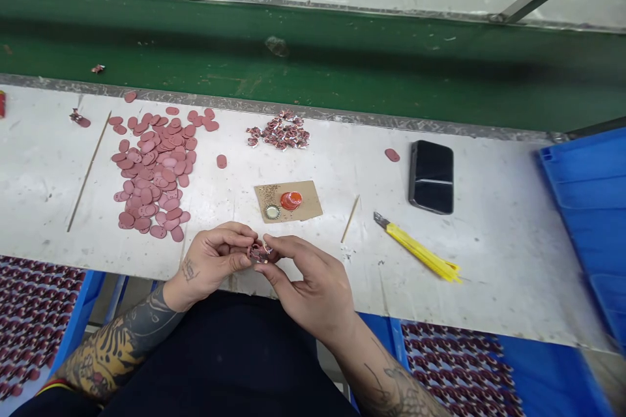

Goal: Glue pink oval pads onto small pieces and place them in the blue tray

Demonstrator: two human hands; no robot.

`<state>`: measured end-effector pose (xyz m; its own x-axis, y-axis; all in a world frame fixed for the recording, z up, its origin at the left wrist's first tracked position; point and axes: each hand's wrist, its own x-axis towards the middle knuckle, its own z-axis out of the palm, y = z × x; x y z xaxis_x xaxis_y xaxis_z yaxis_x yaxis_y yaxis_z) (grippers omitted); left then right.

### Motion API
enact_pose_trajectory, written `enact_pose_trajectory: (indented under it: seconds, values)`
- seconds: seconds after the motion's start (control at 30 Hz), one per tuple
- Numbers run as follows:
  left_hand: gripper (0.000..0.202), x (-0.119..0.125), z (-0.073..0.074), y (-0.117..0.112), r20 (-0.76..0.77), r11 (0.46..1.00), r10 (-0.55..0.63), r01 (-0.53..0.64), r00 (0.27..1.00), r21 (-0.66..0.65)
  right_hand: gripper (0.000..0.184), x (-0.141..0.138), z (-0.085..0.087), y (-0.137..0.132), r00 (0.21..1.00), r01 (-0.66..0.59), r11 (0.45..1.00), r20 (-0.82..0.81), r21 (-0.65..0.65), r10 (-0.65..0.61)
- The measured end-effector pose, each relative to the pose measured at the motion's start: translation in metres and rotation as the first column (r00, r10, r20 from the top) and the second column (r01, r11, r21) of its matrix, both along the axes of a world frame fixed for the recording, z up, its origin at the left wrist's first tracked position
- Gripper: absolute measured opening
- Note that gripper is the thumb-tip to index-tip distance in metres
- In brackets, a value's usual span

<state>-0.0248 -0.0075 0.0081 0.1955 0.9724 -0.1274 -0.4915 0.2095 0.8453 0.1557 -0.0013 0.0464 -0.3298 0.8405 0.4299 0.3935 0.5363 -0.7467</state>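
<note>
A small reddish-brown figure with white marks is pinched between both hands above the table's front edge. My left hand grips its left side with thumb and fingers. From the other side my right hand closes on it with thumb and index finger. Just beyond the hands lies a piece of cardboard bearing an orange-red blob and a bottle cap. Many flat pink oval pieces are heaped to the left. Similar small figures form a pile farther back.
To the right are a yellow utility knife, a black box-shaped device and a thin stick. A longer stick lies left. Blue trays of parts sit below the table edge. A green belt runs behind.
</note>
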Motion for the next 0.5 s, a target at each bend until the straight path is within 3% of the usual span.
enact_pose_trajectory:
  seconds: [0.5]
  values:
    - [0.022,-0.0014,0.0009,-0.0002,-0.023,0.999,-0.030,0.030,0.999,0.017,0.031,0.0006,-0.0009,0.0000,1.000,0.006,1.000,-0.013,-0.015,-0.006]
